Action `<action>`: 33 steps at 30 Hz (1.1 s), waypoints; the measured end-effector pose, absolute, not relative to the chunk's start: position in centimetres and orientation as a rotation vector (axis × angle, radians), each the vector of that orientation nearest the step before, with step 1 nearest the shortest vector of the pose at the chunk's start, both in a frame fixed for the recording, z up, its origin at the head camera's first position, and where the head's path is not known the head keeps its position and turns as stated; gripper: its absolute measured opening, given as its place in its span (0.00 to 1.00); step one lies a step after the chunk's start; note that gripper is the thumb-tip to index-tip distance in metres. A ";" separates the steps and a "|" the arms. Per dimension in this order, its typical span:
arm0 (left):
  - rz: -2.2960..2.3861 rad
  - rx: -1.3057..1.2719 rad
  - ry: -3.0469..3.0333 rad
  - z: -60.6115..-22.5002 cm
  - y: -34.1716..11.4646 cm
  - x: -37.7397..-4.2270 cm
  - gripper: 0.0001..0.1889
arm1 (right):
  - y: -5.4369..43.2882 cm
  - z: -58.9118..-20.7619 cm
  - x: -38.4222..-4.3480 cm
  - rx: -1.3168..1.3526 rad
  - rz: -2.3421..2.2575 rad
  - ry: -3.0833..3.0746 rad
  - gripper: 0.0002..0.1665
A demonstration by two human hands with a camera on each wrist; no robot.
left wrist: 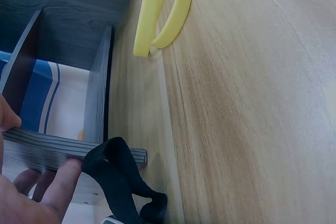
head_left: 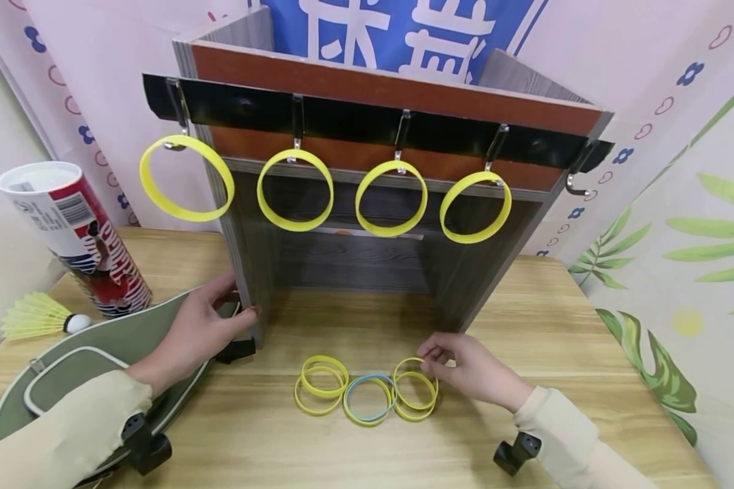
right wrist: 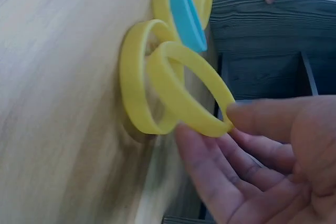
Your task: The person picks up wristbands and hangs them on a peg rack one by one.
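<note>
My right hand point(head_left: 467, 367) pinches a yellow silicone wristband point(right wrist: 181, 102) between thumb and fingers, its near side tilted up over another yellow wristband point(right wrist: 132, 77) on the table. Left of these, a blue wristband point(head_left: 373, 376) overlaps a yellow one, and more yellow wristbands point(head_left: 316, 411) lie stacked beyond. My left hand point(head_left: 198, 329) grips the left side panel point(left wrist: 58, 148) of a grey wooden shelf unit, thumb and fingers on either side. Several yellow wristbands point(head_left: 186, 216) hang from hooks on a black strip point(head_left: 355, 112) across its top; the rightmost hook point(head_left: 578, 191) is bare.
A green racket bag point(head_left: 128, 339) lies under my left forearm, its black strap point(left wrist: 113, 182) beside the panel's foot. Behind it stand a shuttlecock tube point(head_left: 104, 251) and a yellow shuttlecock point(head_left: 37, 317). Patterned curtains enclose the wooden table point(head_left: 355, 455) at the back and right.
</note>
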State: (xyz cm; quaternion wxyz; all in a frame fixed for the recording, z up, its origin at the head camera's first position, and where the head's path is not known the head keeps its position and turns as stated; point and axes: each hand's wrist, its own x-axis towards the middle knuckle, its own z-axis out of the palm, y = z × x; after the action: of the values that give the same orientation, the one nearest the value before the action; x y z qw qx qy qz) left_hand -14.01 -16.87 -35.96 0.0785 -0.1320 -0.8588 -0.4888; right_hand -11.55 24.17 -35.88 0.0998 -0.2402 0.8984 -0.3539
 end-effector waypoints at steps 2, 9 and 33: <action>-1.465 -0.394 -2.573 -36.0 -16.9 -14.0 0.28 | 24.3 -35.6 -11.5 -0.715 -1.062 2.621 0.08; -1.466 -0.382 -2.575 -36.0 -16.9 -13.9 0.28 | 24.8 -35.0 -11.2 -0.665 -1.089 2.504 0.12; -1.469 -0.392 -2.584 -35.9 -16.8 -14.0 0.30 | 26.7 -27.7 -9.6 -0.872 -1.496 2.565 0.11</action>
State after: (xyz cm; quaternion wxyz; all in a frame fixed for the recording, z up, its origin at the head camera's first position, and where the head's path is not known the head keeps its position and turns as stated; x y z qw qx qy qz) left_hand -13.97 -16.79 -35.93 0.0718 -0.1304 -0.8596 -0.4888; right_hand -9.59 26.67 -27.71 0.0231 -0.2818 0.8286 -0.4832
